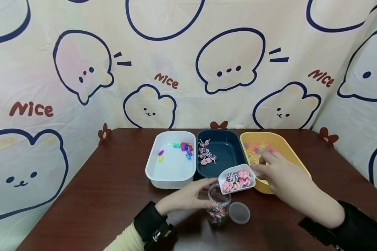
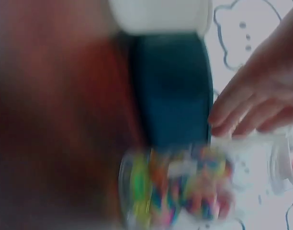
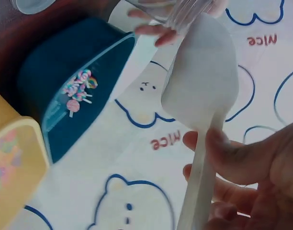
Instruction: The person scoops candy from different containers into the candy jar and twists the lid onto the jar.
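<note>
My right hand [image 1: 281, 172] holds a white scoop [image 3: 201, 72] by its handle, thumb on top and fingers beneath. Swirled lollipop-shaped candies [image 1: 238, 179] lie in the scoop, which is over the rim of a clear jar [image 1: 218, 198]. Around the jar's upper part, my left hand [image 1: 190, 197] grips with thumb in front and fingers behind. Colourful pieces [image 2: 199, 187] fill the jar's lower part, blurred in the left wrist view. A translucent round lid [image 1: 239, 213] lies on the table just right of the jar.
Behind the jar stand a white tub [image 1: 169, 174] with several coloured pieces, a dark blue tub [image 1: 229, 150] with lollipop candies along its left side, and a yellow tub [image 1: 293, 157] with pastel pieces. A patterned cloth [image 1: 188, 62] hangs behind the brown table [image 1: 97, 202].
</note>
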`<state>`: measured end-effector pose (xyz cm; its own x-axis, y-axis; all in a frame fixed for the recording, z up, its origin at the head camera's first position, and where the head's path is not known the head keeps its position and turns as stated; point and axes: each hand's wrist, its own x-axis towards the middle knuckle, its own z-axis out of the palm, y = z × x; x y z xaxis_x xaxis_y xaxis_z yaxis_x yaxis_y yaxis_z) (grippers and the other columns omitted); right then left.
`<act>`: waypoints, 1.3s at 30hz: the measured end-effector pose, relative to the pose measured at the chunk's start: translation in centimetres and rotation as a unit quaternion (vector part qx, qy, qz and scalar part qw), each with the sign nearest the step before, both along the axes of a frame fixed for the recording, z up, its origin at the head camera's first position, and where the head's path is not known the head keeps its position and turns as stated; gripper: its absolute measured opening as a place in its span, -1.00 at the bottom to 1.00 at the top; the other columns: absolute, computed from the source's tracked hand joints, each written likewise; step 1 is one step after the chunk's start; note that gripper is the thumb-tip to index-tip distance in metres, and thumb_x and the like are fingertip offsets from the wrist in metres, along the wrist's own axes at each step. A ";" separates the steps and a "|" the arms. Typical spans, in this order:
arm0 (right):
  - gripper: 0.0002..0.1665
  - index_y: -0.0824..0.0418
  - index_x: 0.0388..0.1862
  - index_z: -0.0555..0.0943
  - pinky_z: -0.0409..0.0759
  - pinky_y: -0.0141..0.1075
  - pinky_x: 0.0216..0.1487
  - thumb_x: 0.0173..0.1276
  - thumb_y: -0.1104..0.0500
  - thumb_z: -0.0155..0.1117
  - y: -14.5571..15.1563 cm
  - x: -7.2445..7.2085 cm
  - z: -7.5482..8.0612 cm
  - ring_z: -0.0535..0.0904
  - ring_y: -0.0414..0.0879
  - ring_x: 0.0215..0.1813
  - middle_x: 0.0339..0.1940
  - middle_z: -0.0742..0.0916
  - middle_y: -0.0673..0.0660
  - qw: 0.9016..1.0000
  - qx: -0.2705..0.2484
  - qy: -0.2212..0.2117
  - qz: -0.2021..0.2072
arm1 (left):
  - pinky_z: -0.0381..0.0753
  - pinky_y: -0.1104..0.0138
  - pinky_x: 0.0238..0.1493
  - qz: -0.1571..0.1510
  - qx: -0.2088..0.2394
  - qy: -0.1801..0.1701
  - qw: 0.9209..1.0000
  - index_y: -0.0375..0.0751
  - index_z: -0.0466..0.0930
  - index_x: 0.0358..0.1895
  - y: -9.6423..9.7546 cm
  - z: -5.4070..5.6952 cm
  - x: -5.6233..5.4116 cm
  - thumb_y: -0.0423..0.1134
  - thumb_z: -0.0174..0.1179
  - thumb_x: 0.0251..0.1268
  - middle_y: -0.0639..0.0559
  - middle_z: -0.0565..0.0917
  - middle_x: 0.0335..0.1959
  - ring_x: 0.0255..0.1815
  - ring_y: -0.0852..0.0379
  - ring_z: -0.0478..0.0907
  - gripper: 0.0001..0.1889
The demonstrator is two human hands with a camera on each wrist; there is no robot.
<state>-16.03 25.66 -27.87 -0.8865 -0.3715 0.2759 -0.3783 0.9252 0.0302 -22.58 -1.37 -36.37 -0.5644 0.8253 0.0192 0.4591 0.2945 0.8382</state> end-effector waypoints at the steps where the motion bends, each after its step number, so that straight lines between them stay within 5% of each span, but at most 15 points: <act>1: -0.63 0.17 -0.08 0.82 0.63 -0.28 -0.35 0.08 0.33 0.61 -0.2 0.3 0.0 0.47 -0.02 -0.20 -0.27 0.67 0.10 1.000 0.016 0.021 0.001 | 0.49 0.41 0.34 0.005 0.007 -0.014 1.000 -0.27 0.21 0.58 0.2 -0.2 0.5 -0.16 0.21 0.51 -0.24 0.46 0.44 0.38 -0.04 0.50 -0.32; 7: -0.48 0.13 -0.16 0.82 0.73 -0.18 -0.23 -0.21 0.31 0.77 -1.5 1.7 -0.2 0.51 0.08 -0.15 -0.19 0.76 0.22 0.987 0.090 0.127 0.039 | 0.56 0.44 0.24 0.052 0.049 -0.024 0.997 -0.31 0.43 0.41 0.8 -0.9 1.6 -0.28 0.34 0.38 -0.20 0.64 0.18 0.15 0.23 0.58 -0.42; 12: -0.45 0.17 -0.18 0.81 0.63 -0.15 -0.12 -0.27 0.31 0.79 -1.8 2.0 0.1 0.52 0.11 -0.15 -0.20 0.78 0.26 0.975 0.130 0.174 0.056 | 0.57 0.43 0.24 0.050 0.058 -0.016 0.997 -0.33 0.48 0.37 0.9 -0.9 1.6 -0.29 0.35 0.36 -0.21 0.66 0.20 0.13 0.35 0.56 -0.45; 23: -0.37 0.18 -0.06 0.80 0.59 -0.16 -0.14 -0.24 0.30 0.79 -1.8 2.3 0.6 0.49 0.13 -0.17 -0.10 0.76 0.33 0.971 0.173 0.162 0.026 | 0.58 0.45 0.21 0.051 0.048 -0.002 0.998 -0.25 0.48 0.40 1.1 -0.5 1.8 -0.25 0.37 0.35 -0.15 0.66 0.26 0.13 0.33 0.58 -0.43; 39: -0.40 0.15 -0.12 0.84 0.64 -0.20 -0.23 -0.28 0.29 0.81 -1.6 2.4 0.5 0.48 0.09 -0.20 -0.18 0.76 0.29 0.980 0.129 0.147 0.024 | 0.66 0.34 0.18 0.058 0.038 0.004 0.998 -0.26 0.51 0.38 1.1 -0.5 1.7 -0.21 0.38 0.32 -0.17 0.67 0.24 0.14 0.26 0.63 -0.42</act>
